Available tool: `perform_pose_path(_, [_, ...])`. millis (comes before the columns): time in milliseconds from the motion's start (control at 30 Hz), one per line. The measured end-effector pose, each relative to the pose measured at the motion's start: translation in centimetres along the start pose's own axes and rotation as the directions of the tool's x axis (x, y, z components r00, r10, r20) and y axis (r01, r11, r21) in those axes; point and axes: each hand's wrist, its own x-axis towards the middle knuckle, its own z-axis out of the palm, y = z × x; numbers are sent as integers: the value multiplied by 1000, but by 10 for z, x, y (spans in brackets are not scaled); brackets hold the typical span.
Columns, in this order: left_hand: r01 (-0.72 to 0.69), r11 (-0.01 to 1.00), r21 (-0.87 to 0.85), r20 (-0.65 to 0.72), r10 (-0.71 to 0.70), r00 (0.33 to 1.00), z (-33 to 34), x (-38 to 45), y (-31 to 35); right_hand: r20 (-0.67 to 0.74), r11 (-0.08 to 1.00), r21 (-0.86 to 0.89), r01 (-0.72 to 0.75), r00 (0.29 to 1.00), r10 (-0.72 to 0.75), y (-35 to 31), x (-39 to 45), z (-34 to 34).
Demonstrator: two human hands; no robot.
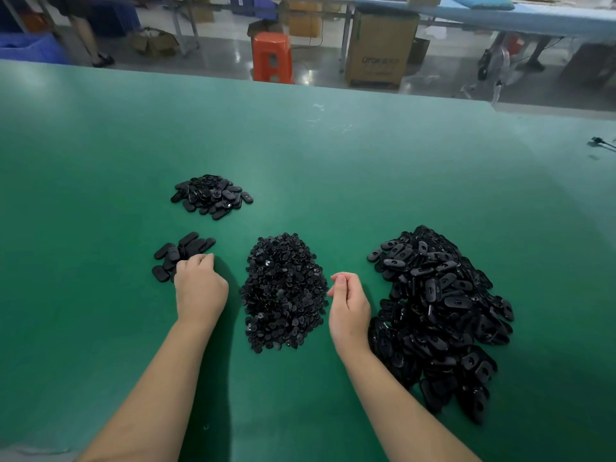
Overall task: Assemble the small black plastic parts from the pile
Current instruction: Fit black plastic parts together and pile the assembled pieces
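Note:
Four heaps of black plastic parts lie on the green table (300, 155). A big pile of oval slotted shells (443, 311) is at the right, and a pile of tiny round pieces (283, 291) sits in the middle. A small group of oval parts (181, 250) lies at the left, with another heap of ovals (211, 196) beyond it. My left hand (200, 290) is knuckles-up at the near edge of the small group, fingers curled down onto the parts; its fingertips are hidden. My right hand (350, 306) hovers between the middle and right piles, fingers loosely curled, nothing visible in it.
The table's far edge runs across the top of the view. Beyond it stand an orange stool (272, 56), a cardboard box (380, 48) and another workbench. A person's legs (90, 38) are at the far left. A small dark cable end (600, 141) lies at the table's right edge.

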Motion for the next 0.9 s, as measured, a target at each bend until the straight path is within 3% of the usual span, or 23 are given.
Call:
perform_pose_path(400, [3, 998, -68, -41, -5, 999, 15, 5, 19, 10, 991, -130, 16, 1000, -15, 0, 1, 3])
perform_pose_path(567, [-20, 997, -74, -47, 17, 999, 16, 3, 18, 191, 928, -359, 102, 981, -34, -11, 17, -8])
perform_pose_path(667, [-28, 998, -62, -44, 25, 999, 15, 3, 18, 288, 697, -658, 284, 951, -116, -25, 46, -35])
perform_pose_path(767, [-38, 997, -63, -56, 34, 998, 16, 2, 18, 297, 386, -873, 299, 953, -68, -34, 82, -72])
perform_pose_path(900, [-43, 995, -85, -71, 37, 997, 17, 1, 18, 266, 212, -944, 252, 963, 40, -30, 107, -102])
